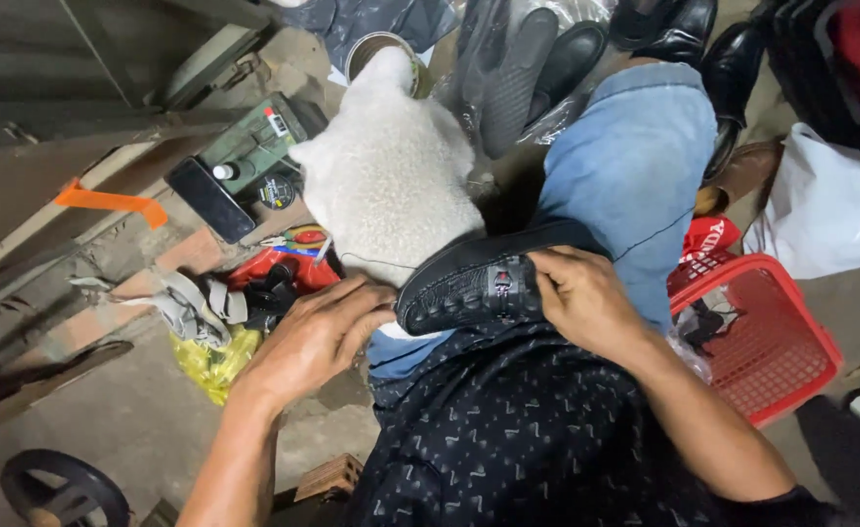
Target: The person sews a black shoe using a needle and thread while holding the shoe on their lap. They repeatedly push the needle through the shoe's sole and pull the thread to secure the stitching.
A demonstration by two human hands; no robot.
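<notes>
- Both hands grip a black loafer point(484, 278) lying across the lap: left hand point(318, 337) closed on its toe, right hand point(576, 298) pinching its top (fingertips hidden).
- Beside the right knee, a red basket point(791, 366) holds dark, unclear bits.
- Farther off, white fleece point(386, 181) covers a tin point(381, 49), near black shoes point(567, 59).

Bare concrete floor point(127, 410), dark metal shutter point(40, 59) at left, worn brick edging point(191, 252), dim light
</notes>
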